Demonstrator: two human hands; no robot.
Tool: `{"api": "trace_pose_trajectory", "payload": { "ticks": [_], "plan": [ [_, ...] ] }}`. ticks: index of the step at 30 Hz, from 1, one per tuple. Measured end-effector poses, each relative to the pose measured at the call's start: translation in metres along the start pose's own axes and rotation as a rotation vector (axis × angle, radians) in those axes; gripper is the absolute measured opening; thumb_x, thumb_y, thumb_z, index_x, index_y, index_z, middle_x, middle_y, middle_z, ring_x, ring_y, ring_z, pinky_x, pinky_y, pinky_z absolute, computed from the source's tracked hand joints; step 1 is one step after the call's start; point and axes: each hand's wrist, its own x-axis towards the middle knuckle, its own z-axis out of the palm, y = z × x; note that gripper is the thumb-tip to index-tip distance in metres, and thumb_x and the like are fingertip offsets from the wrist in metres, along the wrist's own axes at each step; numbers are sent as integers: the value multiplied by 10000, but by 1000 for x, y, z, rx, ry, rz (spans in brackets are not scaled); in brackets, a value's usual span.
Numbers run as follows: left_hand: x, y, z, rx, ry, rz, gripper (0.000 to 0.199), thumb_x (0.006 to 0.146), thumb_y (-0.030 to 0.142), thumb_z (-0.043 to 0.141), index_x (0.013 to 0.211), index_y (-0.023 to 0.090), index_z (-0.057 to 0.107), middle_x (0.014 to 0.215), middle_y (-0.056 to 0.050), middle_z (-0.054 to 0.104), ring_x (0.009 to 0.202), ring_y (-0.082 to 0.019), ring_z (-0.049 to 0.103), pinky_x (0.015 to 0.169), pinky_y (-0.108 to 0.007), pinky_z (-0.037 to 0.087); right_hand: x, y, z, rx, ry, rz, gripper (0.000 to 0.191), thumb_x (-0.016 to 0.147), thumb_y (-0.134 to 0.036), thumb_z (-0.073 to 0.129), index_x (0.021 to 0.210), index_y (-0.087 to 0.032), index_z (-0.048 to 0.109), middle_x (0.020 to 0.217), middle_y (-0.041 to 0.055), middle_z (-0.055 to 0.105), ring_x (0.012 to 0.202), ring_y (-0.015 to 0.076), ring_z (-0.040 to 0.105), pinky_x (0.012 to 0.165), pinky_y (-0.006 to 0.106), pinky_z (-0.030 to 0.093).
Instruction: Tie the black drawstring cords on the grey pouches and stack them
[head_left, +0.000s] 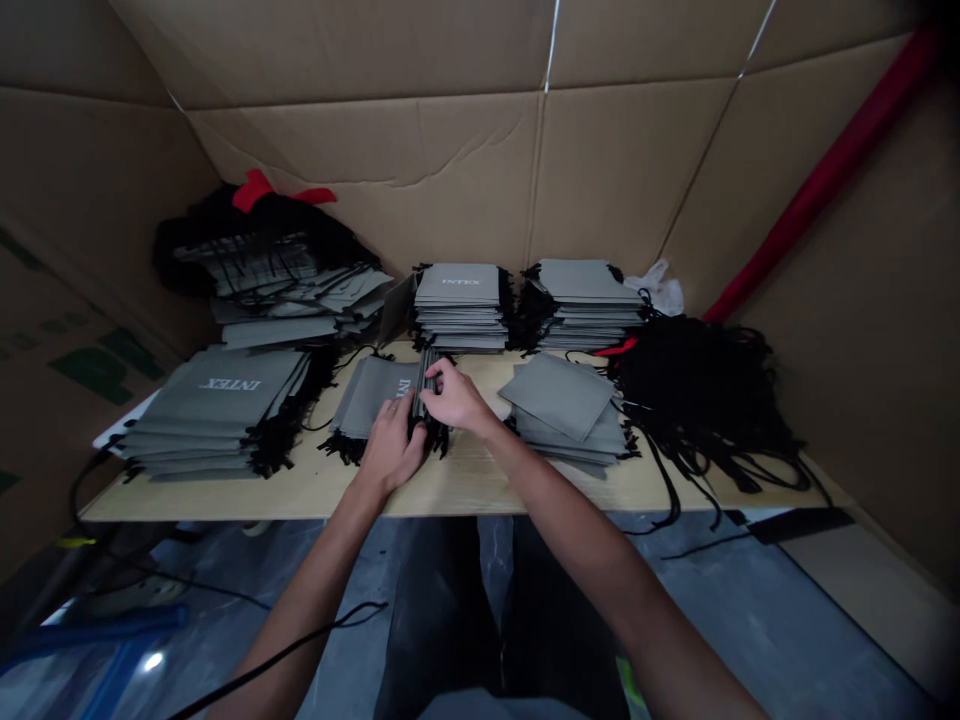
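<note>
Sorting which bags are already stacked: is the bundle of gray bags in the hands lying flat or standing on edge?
On edge. The bundle of gray bags shows only thin edges between the left hand and right hand, unlike the flat stack behind.

Both bare forearms are stretched forward, hands brought together.
The left hand [391, 445] is curled palm-down; the right hand [454, 395] is pinched shut just beyond it, fingers bent.

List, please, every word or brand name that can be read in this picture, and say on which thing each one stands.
"INTEX", upside down, on the top grey pouch of the left stack.
"INTEX", upside down, on the top pouch of the back middle stack.
Part of white lettering on the flat pouch beside the left hand: unreadable.
</note>
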Motion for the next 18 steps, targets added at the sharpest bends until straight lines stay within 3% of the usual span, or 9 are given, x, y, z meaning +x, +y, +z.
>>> {"api": "trace_pose_trajectory", "payload": {
  "ticks": [5, 8, 13, 16, 18],
  "plan": [
    [2, 8, -1, 64, -30, 68, 662, 1048, 511, 505, 1516, 52, 591, 1446, -294, 670, 1375, -467, 580, 1195, -636, 478, -2, -6, -7, -132, -5, -32, 263, 1023, -250, 689, 1285, -254, 671, 1046, 22, 797, 939, 209, 748, 908, 339, 589],
    [3, 11, -2, 90, -24, 109, 637, 1074, 572, 472, 1449, 85, 638, 1422, -280, 686, 1351, -470, 593, 1194, -638, 465, -6, -2, -29, -251, 5, -50, 272, 1078, -338, 703, 1321, -215, 700, 1187, 65, 789, 1065, 227, 756, 999, 411, 607],
    [4, 18, -6, 109, 26, 150, 579, 1098, 566, 434, 1373, 116, 673, 1379, -271, 707, 1310, -476, 604, 1135, -646, 485, -7, 30, -110, -526, 20, 101, 289, 1074, -402, 754, 1257, -179, 752, 1367, 118, 742, 1278, 284, 710, 1128, 522, 590],
    [7, 33, -13, 96, 86, 188, 534, 1092, 526, 467, 1399, 132, 654, 1403, -264, 688, 1334, -465, 587, 1152, -647, 469, -4, 55, -159, -669, 40, 297, 348, 1060, -383, 778, 1343, -184, 733, 1458, 137, 700, 1334, 310, 688, 1145, 545, 588],
    [12, 49, -17, 72, 105, 234, 480, 1089, 475, 499, 1409, 149, 648, 1420, -237, 679, 1356, -436, 581, 1180, -618, 463, -2, 69, -179, -731, 47, 410, 409, 1056, -389, 782, 1399, -178, 707, 1488, 138, 682, 1347, 329, 682, 1143, 586, 589]
  ]
}}
